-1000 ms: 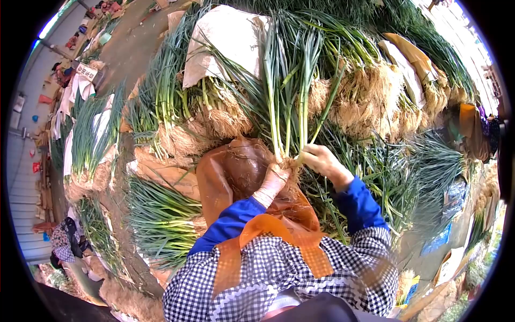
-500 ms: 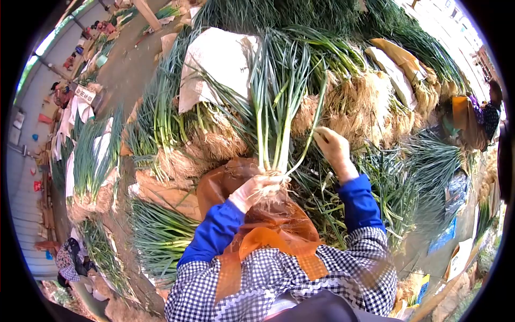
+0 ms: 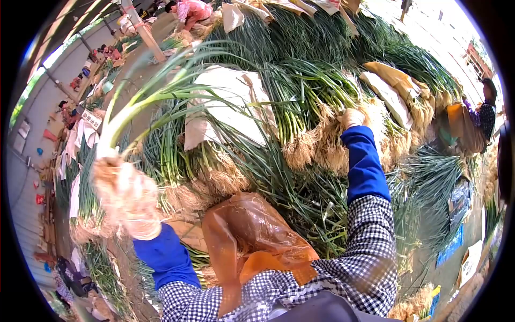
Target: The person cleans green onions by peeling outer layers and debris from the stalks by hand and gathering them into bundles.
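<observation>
My left hand (image 3: 129, 198), blurred by motion, is out at the left and closed around the root end of a few green onions (image 3: 119, 126). Their white stems point up and the long leaves arch over to the right. My right hand (image 3: 352, 118) reaches forward to a pile of green onions (image 3: 333, 92) with tan, stringy roots. Its fingers curl in among the stems just above the roots and are partly hidden. Between my arms, a shiny orange-brown apron (image 3: 257, 220) covers my lap, with bits of root on it.
A pale sack (image 3: 228, 102) lies over bundles ahead. Loose leaves (image 3: 316, 209) cover the ground in front of my lap. More green onions (image 3: 432, 161) lie at the right. A wooden post (image 3: 142, 32) stands at the far left. Other people sit at far left, the back and right (image 3: 487, 110).
My left hand has swung left from above my lap, carrying the green onions. My right hand has left the single outer leaf and moved forward to the pile. The view has tilted up.
</observation>
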Demonstrator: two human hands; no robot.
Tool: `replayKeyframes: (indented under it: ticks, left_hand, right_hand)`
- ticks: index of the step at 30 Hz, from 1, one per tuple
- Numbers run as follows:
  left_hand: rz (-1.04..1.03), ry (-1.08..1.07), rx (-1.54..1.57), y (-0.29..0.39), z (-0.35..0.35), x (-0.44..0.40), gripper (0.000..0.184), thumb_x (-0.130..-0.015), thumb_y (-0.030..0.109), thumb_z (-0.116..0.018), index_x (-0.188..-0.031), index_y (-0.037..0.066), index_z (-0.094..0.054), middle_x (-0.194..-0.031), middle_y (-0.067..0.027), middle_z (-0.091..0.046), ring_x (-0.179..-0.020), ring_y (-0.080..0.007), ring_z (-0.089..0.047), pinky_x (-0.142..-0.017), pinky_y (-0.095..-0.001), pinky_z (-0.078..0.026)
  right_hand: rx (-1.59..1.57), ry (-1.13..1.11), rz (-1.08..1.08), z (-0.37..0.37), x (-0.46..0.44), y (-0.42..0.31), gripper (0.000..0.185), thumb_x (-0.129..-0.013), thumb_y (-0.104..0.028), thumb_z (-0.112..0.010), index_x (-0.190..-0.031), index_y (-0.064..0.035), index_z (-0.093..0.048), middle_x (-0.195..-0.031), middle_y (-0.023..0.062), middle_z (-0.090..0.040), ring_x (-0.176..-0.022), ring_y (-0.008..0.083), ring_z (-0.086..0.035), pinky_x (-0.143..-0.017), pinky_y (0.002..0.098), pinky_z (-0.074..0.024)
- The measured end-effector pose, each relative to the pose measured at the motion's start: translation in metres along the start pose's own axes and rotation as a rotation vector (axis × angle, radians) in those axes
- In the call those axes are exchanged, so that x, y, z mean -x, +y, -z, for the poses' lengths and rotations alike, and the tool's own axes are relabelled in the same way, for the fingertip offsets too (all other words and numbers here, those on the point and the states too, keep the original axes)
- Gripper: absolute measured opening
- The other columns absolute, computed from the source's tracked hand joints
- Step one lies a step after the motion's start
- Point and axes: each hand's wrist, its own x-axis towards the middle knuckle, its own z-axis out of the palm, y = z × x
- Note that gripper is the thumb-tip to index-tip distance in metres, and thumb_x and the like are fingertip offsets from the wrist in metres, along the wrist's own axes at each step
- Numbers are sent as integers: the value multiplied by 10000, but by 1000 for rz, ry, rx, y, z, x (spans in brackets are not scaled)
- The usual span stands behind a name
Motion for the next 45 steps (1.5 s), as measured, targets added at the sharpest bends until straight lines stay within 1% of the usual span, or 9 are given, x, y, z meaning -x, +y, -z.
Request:
replayKeyframes:
  ticks: [3,8,12,19,21,27,31,33,45]
  left_hand:
    - [-11,611,-404,-62,-21,14,313,-934,288,-474,-1166,80,-485,-630,44,-463,-490,-47,-452,-422,-201,-380]
    - [526,474,67,-190,47,74,458,-873,199,-582,-1247,-16,-428,-820,-10,-481,-605,-49,-445,-525,-169,-459]
    - [709,640,469,-291,44,132,294,-910,216,-543,-1116,9,-507,-805,23,-461,-677,-67,-437,-589,-183,-419]
    - [913,750,146,-371,28,175,295,-896,134,-547,-1184,78,-516,-1103,-19,-553,-1014,-162,-529,-870,-290,-458]
    - [995,701,-156,-378,28,179,333,-900,102,-524,-1228,65,-482,-1188,-48,-516,-1120,-164,-471,-927,-296,-420]
    - [416,846,719,-488,103,261,257,-880,99,-556,-1132,49,-558,-1096,-25,-568,-1125,-113,-432,-957,-354,-376]
    - [683,619,-547,-426,63,210,275,-845,-8,-553,-1117,28,-545,-1032,-64,-594,-938,-182,-569,-797,-282,-493]
    - [647,901,-21,-418,45,198,216,-809,-17,-596,-1014,48,-584,-927,-52,-615,-811,-180,-612,-713,-315,-534]
    - [401,842,1022,-383,53,177,165,-868,29,-509,-1007,116,-524,-921,-51,-560,-895,-191,-574,-824,-312,-509]
  right_hand:
    - [-346,269,234,-43,-2,15,338,-782,-386,-644,-815,-49,-643,-766,161,-648,-691,307,-622,-667,416,-475]
    - [-2076,-763,-228,-20,137,-34,191,-893,-204,-501,-1008,-69,-571,-968,55,-588,-831,146,-571,-737,270,-511]
    - [-1015,-100,353,-53,263,-50,158,-821,-230,-640,-853,-75,-634,-604,128,-569,-502,187,-565,-498,314,-463]
    - [-276,-492,840,-71,273,-23,217,-856,-244,-592,-1042,-133,-605,-815,76,-667,-681,189,-638,-670,278,-530]
    - [-867,-264,177,-27,258,-37,280,-847,-350,-594,-789,-76,-589,-648,73,-609,-558,168,-597,-517,275,-492]
    - [-235,-19,240,-34,193,-86,337,-806,-441,-586,-830,-105,-597,-690,110,-641,-716,328,-640,-664,418,-499]
    - [6,149,418,-57,201,-77,189,-816,-270,-578,-709,-116,-599,-598,75,-614,-538,248,-633,-463,371,-484]
    - [48,307,458,-40,234,-71,113,-782,-192,-585,-684,-137,-583,-521,21,-576,-456,188,-600,-378,309,-446]
    - [33,-539,808,-75,367,73,264,-851,-353,-543,-895,-114,-646,-834,108,-644,-742,263,-634,-605,360,-507]
